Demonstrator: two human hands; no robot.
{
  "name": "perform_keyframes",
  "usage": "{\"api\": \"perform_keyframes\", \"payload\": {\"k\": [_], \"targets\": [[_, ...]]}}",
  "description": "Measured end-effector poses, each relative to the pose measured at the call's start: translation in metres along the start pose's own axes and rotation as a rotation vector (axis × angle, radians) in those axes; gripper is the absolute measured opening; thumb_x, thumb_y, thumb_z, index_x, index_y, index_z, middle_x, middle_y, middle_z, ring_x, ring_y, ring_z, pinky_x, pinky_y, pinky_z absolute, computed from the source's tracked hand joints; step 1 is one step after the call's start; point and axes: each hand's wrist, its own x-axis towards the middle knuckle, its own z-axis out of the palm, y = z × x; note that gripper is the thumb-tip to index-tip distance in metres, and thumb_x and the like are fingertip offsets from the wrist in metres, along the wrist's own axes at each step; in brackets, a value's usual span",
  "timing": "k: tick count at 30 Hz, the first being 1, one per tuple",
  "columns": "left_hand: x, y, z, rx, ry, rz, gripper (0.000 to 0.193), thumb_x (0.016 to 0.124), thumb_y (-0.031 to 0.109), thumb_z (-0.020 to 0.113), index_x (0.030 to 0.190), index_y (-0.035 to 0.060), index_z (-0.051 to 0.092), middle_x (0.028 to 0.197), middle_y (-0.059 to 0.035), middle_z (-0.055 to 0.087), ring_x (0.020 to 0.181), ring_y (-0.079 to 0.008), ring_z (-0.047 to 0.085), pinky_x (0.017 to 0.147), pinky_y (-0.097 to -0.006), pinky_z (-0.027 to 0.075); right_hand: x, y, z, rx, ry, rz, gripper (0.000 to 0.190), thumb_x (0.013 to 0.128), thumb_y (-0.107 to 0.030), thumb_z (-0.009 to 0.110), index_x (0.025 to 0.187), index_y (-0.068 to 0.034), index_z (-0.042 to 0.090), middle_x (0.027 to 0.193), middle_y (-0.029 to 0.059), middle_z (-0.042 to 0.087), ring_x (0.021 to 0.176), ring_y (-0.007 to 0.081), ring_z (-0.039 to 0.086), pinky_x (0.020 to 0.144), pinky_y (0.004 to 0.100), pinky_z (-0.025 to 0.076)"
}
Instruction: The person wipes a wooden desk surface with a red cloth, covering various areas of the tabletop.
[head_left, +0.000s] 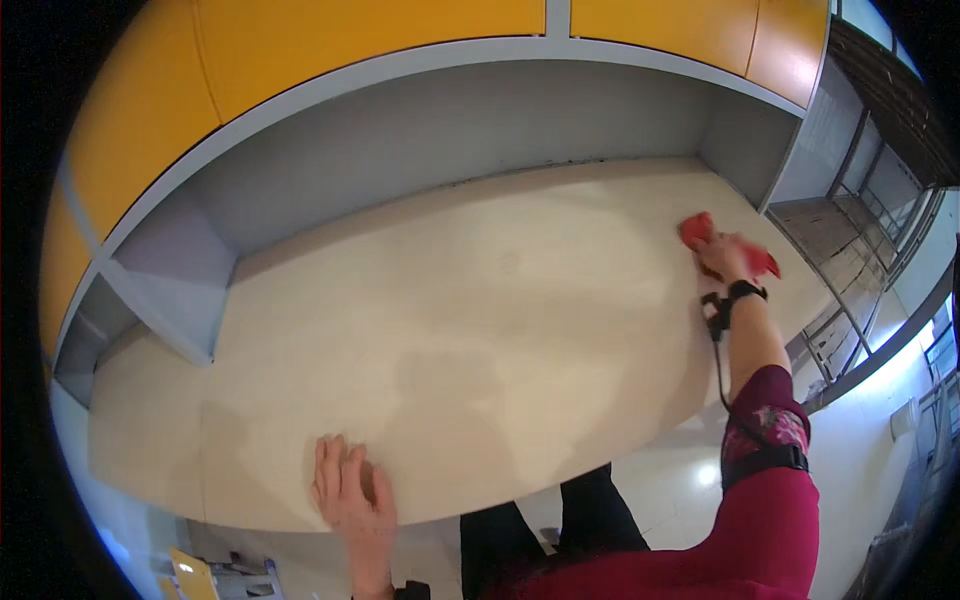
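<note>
At the right end of a pale wood-look desktop (480, 300), my right hand (721, 256) presses on a red cloth (697, 228). The cloth shows on both sides of the fingers and lies against the surface. A black strap with a small cabled device is on that wrist. My left hand (352, 484) rests at the front edge of the desktop, left of the middle, its fingers slightly spread and nothing in them.
Grey panels (480, 120) stand behind the desktop, below orange cabinet doors (375, 34). A grey divider (176, 292) meets the desktop at left. Metal bed-like frames (847, 232) stand at right. A yellow-seated chair (193, 574) is at lower left.
</note>
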Motion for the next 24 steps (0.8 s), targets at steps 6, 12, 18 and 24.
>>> {"api": "perform_keyframes", "payload": {"k": [6, 12, 18, 24], "targets": [[0.003, -0.006, -0.009, 0.027, -0.112, 0.001, 0.026, 0.080, 0.008, 0.058, 0.105, 0.0005, 0.059, 0.124, -0.0184, 0.051, 0.123, -0.0383, 0.042, 0.099, -0.0446, 0.033, 0.019, 0.018, -0.009, -0.019, -0.068, 0.303, 0.061, 0.089, -0.051, 0.039, 0.141, -0.021, 0.029, 0.144, 0.0118, 0.032, 0.131, 0.0399, 0.029, 0.101, 0.0562, 0.027], [0.007, 0.001, -0.015, 0.064, -0.042, 0.041, 0.024, 0.082, 0.013, 0.059, 0.103, 0.0004, 0.062, 0.116, -0.0189, 0.055, 0.114, -0.0393, 0.048, 0.094, -0.0458, 0.038, 0.052, -0.133, 0.013, 0.082, -0.081, -0.098, 0.065, 0.083, -0.040, 0.051, 0.140, -0.019, 0.029, 0.145, 0.0092, 0.030, 0.131, 0.0357, 0.029, 0.100, 0.0575, 0.028], [0.002, 0.000, -0.005, 0.038, -0.068, -0.050, 0.030, 0.078, 0.009, 0.060, 0.107, 0.0026, 0.058, 0.126, -0.0162, 0.049, 0.124, -0.0373, 0.040, 0.097, -0.0455, 0.032, -0.076, -0.358, 0.005, -0.049, -0.189, -0.937, 0.048, 0.090, -0.041, 0.044, 0.130, -0.014, 0.047, 0.141, 0.0096, 0.035, 0.129, 0.0333, 0.032, 0.096, 0.0563, 0.032], [0.001, 0.006, -0.015, 0.070, 0.065, -0.078, 0.039, 0.083, 0.012, 0.058, 0.119, 0.0002, 0.052, 0.135, -0.0190, 0.042, 0.131, -0.0389, 0.030, 0.105, -0.0466, 0.023, -0.281, -0.384, -0.028, 0.159, -0.249, -1.637, 0.059, 0.089, -0.046, 0.043, 0.139, -0.017, 0.033, 0.138, 0.0140, 0.035, 0.126, 0.0326, 0.033, 0.098, 0.0526, 0.030]]}}
